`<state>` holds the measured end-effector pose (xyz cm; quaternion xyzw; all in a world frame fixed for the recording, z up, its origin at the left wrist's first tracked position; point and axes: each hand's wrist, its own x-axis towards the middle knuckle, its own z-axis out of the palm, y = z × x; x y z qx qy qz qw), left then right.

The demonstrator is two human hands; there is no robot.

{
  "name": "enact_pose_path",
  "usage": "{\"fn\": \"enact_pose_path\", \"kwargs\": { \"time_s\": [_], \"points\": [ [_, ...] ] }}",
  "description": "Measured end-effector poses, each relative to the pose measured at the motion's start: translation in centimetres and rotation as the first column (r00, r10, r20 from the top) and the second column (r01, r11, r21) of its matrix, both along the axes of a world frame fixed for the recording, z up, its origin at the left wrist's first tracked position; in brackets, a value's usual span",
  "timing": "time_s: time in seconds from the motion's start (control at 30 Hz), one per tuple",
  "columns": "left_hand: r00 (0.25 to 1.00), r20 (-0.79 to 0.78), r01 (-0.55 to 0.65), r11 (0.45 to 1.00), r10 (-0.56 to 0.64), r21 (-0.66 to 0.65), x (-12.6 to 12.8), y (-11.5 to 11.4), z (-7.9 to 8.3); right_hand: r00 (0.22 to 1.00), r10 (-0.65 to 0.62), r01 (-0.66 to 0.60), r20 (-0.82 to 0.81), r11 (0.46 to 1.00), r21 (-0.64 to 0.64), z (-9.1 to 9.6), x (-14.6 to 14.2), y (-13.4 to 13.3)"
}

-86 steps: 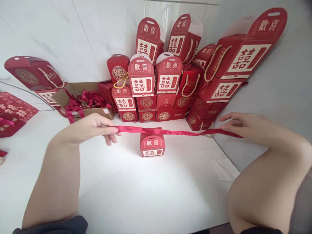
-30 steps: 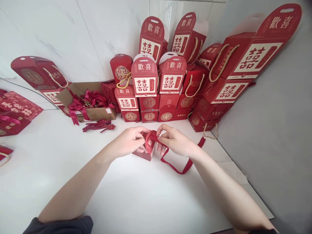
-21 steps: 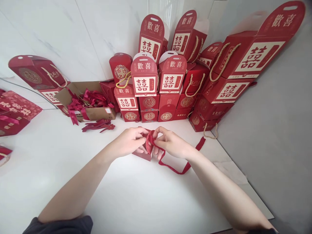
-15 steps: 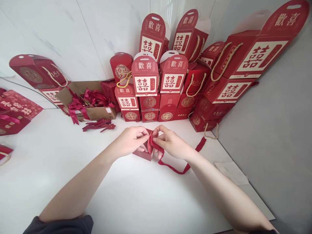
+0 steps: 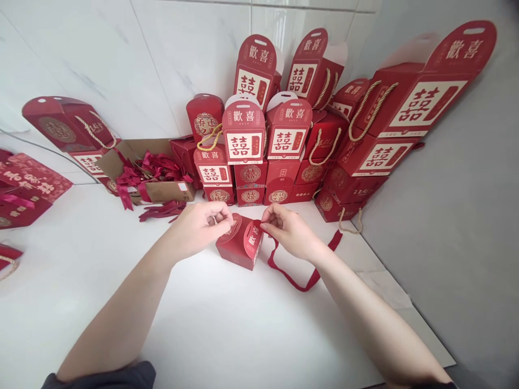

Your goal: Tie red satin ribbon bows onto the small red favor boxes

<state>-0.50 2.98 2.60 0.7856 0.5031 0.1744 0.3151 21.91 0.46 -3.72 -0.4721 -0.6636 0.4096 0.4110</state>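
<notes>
A small red gift box sits on the white table, its two rounded top flaps parted. My left hand is at the left flap, fingers curled toward the thumb; whether it grips the flap's edge I cannot tell. Beside the right flap, which has white characters, my right hand pinches a dark red ribbon between thumb and fingers. The ribbon's free length loops over the table to the right of the box.
Behind stand stacked red gift boxes, some with rope handles. A cardboard box of red ribbon bows is at the back left, with loose ribbons before it. More red packaging lies far left. A grey wall rises at right.
My left hand has drawn back to the left and my right hand slightly right, uncovering the box top. The flaps now stand apart. The view has tilted up slightly.
</notes>
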Motion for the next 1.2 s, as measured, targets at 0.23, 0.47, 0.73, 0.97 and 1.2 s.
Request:
{"fn": "enact_pose_path", "kwargs": {
  "time_s": [0.23,0.47,0.73,0.97,1.2],
  "points": [
    [0.995,-0.078,0.065,0.997,-0.062,0.038,1.1,0.1,-1.6,0.956,0.135,-0.192,-0.261,0.960,-0.206,-0.1,-0.4,-0.4],
    [0.995,-0.051,0.092,0.996,-0.091,0.015,1.6,0.3,-2.2,0.969,0.087,-0.135,-0.231,0.970,-0.201,-0.8,-0.9,-0.2],
    [0.991,-0.021,0.134,0.991,-0.134,-0.013,2.0,0.3,-2.8,0.966,0.097,-0.136,-0.238,0.979,-0.150,-1.9,-1.8,0.0],
    [0.996,0.010,0.088,0.996,-0.088,0.022,1.5,0.3,-1.9,1.000,-0.019,0.015,0.024,0.985,0.170,-0.7,-1.4,-0.2],
    [0.965,0.231,0.143,0.987,-0.123,-0.074,1.0,0.2,-1.0,0.945,0.289,-0.286,-0.154,0.957,0.041,-1.1,-0.6,0.1]
  ]
}}
